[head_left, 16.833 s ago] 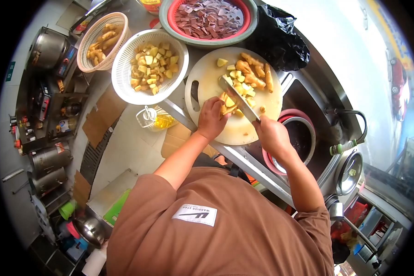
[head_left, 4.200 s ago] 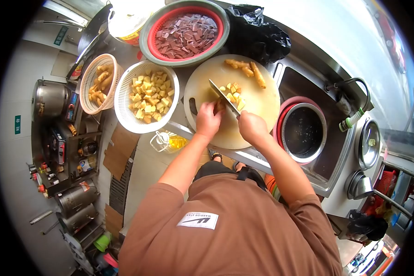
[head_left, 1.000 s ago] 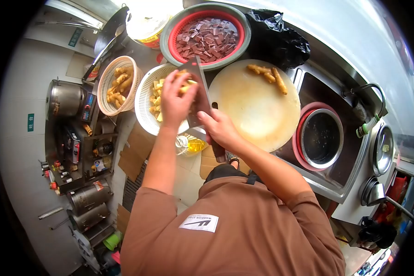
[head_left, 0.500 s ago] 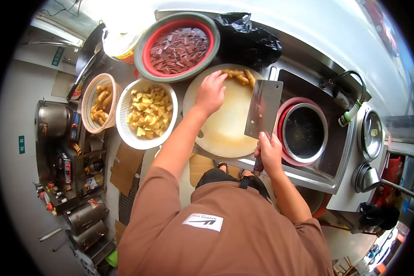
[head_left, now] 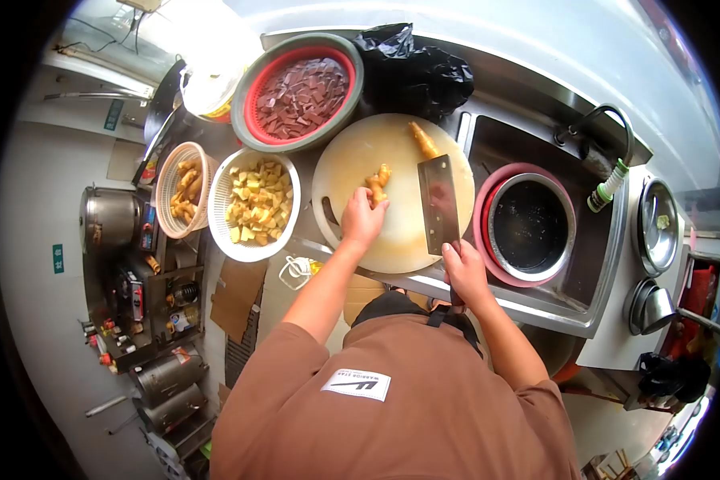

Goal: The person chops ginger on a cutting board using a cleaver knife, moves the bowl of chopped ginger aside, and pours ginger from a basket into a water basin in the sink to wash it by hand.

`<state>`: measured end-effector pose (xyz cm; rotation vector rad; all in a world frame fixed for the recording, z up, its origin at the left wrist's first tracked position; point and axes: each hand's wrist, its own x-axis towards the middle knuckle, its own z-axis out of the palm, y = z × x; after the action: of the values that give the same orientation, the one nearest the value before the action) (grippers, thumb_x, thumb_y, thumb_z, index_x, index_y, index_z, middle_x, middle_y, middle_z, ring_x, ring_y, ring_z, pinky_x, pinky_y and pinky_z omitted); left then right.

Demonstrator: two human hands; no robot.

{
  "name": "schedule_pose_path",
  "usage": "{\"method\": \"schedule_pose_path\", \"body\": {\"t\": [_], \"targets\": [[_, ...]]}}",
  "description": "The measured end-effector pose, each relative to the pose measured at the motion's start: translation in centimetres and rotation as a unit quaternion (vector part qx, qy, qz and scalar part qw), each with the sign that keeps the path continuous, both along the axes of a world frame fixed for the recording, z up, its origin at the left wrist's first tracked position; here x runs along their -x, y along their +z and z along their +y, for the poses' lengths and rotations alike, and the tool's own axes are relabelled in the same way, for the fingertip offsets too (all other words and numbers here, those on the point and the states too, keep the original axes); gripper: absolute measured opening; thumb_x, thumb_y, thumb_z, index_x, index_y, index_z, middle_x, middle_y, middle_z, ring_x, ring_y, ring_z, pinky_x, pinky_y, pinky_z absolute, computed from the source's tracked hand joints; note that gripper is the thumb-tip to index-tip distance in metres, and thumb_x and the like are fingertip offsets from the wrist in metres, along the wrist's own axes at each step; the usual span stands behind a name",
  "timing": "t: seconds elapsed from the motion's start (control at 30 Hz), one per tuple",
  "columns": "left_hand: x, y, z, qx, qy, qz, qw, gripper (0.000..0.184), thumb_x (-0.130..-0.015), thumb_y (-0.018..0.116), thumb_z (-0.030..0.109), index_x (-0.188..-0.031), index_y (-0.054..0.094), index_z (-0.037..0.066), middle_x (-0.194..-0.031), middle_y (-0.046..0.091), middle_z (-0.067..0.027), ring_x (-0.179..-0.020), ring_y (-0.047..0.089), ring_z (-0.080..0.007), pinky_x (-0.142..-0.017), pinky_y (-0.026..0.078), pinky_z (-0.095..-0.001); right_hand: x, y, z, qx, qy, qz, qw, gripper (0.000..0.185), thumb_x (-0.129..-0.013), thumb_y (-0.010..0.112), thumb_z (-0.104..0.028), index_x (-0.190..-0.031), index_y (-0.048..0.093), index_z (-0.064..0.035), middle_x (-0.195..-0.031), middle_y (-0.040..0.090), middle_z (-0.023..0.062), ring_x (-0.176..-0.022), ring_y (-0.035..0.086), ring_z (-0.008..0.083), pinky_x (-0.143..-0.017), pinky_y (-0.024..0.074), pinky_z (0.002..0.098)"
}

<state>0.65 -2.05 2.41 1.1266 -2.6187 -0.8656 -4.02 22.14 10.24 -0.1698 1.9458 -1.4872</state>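
Note:
My left hand (head_left: pixel 363 221) has its fingers closed on a knobbly ginger root (head_left: pixel 378 178) over the round cutting board (head_left: pixel 352 160). In my right hand (head_left: pixel 465 270) is the handle of a cleaver (head_left: pixel 438 200). Its wide blade points away from me over the board's right side. Just beyond the blade lies a second ginger piece (head_left: pixel 422 141), close to the board's far edge. Left of the board, a white basket (head_left: pixel 215 210) holds pale yellow cut chunks. Whole knobbly roots fill a smaller basket (head_left: pixel 202 226) beside it.
A grey basin (head_left: pixel 244 120) with a red colander of dark red-brown pieces stands behind the baskets. Beside it lies a black plastic bag (head_left: pixel 424 80). To the right is a sink (head_left: pixel 590 248) with nested bowls (head_left: pixel 570 240) and a faucet (head_left: pixel 612 180).
My left hand has drawn a ginger root from the board's far edge toward me. The cleaver has shifted slightly left and its blade is turned more edge-on.

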Motion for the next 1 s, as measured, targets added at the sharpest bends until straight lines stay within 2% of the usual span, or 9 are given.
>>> {"method": "schedule_pose_path", "body": {"t": [0.03,0.07,0.1,0.17,0.23,0.3,0.43,0.53,1.0], "targets": [[-0.5,-0.2,0.6,-0.08,0.019,0.045,0.996,0.035,-0.082,0.074,0.024,-0.105,0.062,0.001,-0.095,0.067,-0.0171,-0.087,0.066,-0.0317,-0.077,0.053,-0.0417,0.2,-0.2,-0.5,-0.027,0.035,0.019,0.999,0.028,-0.098,0.054,-0.023,-0.082,0.055,-0.0003,-0.062,0.055,0.0045,-0.049,0.054,0.0132,-0.048,0.0437,0.0321],[-0.9,-0.5,1.0,-0.161,0.037,0.092,0.982,0.034,-0.084,0.073,0.023,-0.107,0.063,0.0,-0.091,0.069,-0.0156,-0.083,0.068,-0.0274,-0.075,0.054,-0.0377,0.4,-0.3,-0.9,-0.073,0.076,0.048,0.993,0.028,-0.098,0.053,-0.024,-0.086,0.058,0.0004,-0.065,0.06,0.0127,-0.054,0.059,0.0262,-0.055,0.0471,0.0404],[-1.3,-1.1,1.2,-0.163,0.048,0.094,0.981,0.034,-0.084,0.073,0.023,-0.107,0.063,0.0,-0.091,0.069,-0.0156,-0.083,0.068,-0.0274,-0.075,0.054,-0.0377,0.4,-0.3,-1.2,-0.076,0.087,0.05,0.992,0.028,-0.098,0.053,-0.024,-0.086,0.058,0.0004,-0.065,0.06,0.0127,-0.054,0.059,0.0262,-0.055,0.0471,0.0404],[-1.7,-2.2,1.1,-0.335,0.088,0.177,0.921,0.028,-0.088,0.069,0.017,-0.109,0.065,-0.002,-0.084,0.07,-0.0117,-0.074,0.067,-0.0189,-0.07,0.053,-0.0313,0.6,0.0,-2.3,-0.13,0.154,0.262,0.944,0.025,-0.097,0.053,-0.024,-0.089,0.059,-0.0003,-0.072,0.062,0.0199,-0.064,0.061,0.0388,-0.061,0.0482,0.0465],[-2.7,-0.7,1.1,-0.341,0.117,0.145,0.921,0.023,-0.09,0.064,0.011,-0.108,0.066,-0.003,-0.085,0.07,-0.0095,-0.075,0.066,-0.0152,-0.07,0.053,-0.0294,0.4,2.1,-3.4,-0.14,0.178,0.268,0.936,0.022,-0.096,0.053,-0.021,-0.093,0.06,-0.0005,-0.078,0.064,0.0228,-0.073,0.06,0.0448,-0.065,0.0478,0.051],[-3.8,-1.2,0.8,-0.288,0.088,0.151,0.941,0.021,-0.09,0.064,0.012,-0.106,0.067,-0.003,-0.084,0.07,-0.009,-0.075,0.066,-0.0145,-0.071,0.053,-0.0294,-0.1,4.0,-4.4,-0.045,0.139,0.354,0.924,0.02,-0.096,0.052,-0.02,-0.095,0.06,-0.0009,-0.079,0.064,0.0226,-0.073,0.061,0.0449,-0.068,0.0473,0.0522],[-4.6,-1.4,0.5,-0.245,0.078,0.156,0.954,0.022,-0.089,0.065,0.016,-0.104,0.069,-0.001,-0.09,0.072,-0.0143,-0.081,0.07,-0.0224,-0.075,0.054,-0.0326,-0.9,4.1,-6.2,-0.01,0.122,0.358,0.926,0.019,-0.096,0.051,-0.017,-0.093,0.058,0.0005,-0.08,0.064,0.0241,-0.075,0.061,0.046,-0.07,0.0474,0.0542],[-4.2,-0.3,0.5,-0.187,0.073,0.146,0.969,0.022,-0.087,0.065,0.016,-0.102,0.07,0.0,-0.095,0.072,-0.0178,-0.087,0.07,-0.0299,-0.08,0.054,-0.0375,-0.5,-1.1,-7.5,-0.23,0.258,0.3,0.889,0.021,-0.094,0.051,-0.016,-0.089,0.057,0.0028,-0.079,0.066,0.0261,-0.075,0.064,0.0453,-0.07,0.0497,0.055],[-1.5,-0.9,0.1,-0.007,-0.056,0.187,0.981,0.027,-0.08,0.06,0.007,-0.104,0.07,0.007,-0.1,0.066,-0.0152,-0.092,0.064,-0.036,-0.081,0.053,-0.0432,1.2,-2.7,-9.2,-0.252,0.278,0.325,0.868,0.014,-0.088,0.054,-0.01,-0.088,0.058,0.0037,-0.079,0.067,0.0265,-0.075,0.067,0.0443,-0.071,0.053,0.0516]]}}
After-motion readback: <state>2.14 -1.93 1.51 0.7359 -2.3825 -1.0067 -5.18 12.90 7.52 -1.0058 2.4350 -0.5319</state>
